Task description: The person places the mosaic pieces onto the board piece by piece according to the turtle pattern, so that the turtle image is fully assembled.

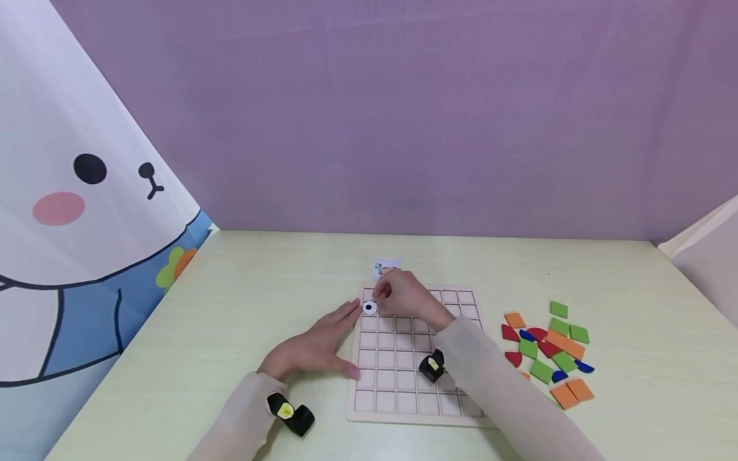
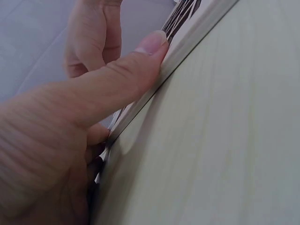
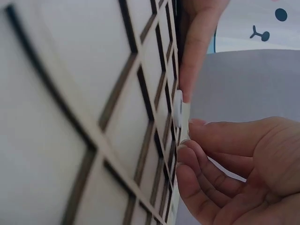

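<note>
A pale wooden grid board (image 1: 385, 379) lies on the table. My left hand (image 1: 314, 346) rests along its left edge, fingers stretched forward and thumb on the near part of the rim. A white disc with a black dot (image 1: 369, 308) sits in the left column near the far end, close to the left fingertips. Just right of the disc, my right hand (image 1: 403, 294) is over the far rows with its fingers bent and thumb near the fingertips. In the right wrist view its fingertips (image 3: 184, 146) are close to the disc (image 3: 178, 108); whether they hold something is unclear.
Right of the board lies a loose scatter of flat pieces: green squares (image 1: 541, 371), orange squares (image 1: 564, 396), red quarter-rounds (image 1: 513, 358) and blue half-rounds (image 1: 585, 367). A small printed card (image 1: 387, 264) is beyond the board, partly behind the right hand. A purple cloth (image 1: 432, 128) hangs behind the table.
</note>
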